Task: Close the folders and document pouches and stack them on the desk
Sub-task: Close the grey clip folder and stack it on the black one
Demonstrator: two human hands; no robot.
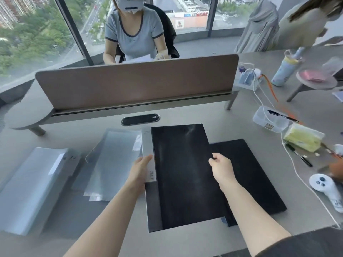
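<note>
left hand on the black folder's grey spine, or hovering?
Touching. The head view shows the left hand gripping the grey spine edge of the black folder, its thumb lying flat on the spine with no visible gap.

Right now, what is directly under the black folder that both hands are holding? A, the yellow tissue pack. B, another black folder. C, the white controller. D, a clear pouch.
B: the black folder, gripped by the left hand at its grey spine and the right hand at its right edge, overlaps a second black folder lying on the desk.
</note>
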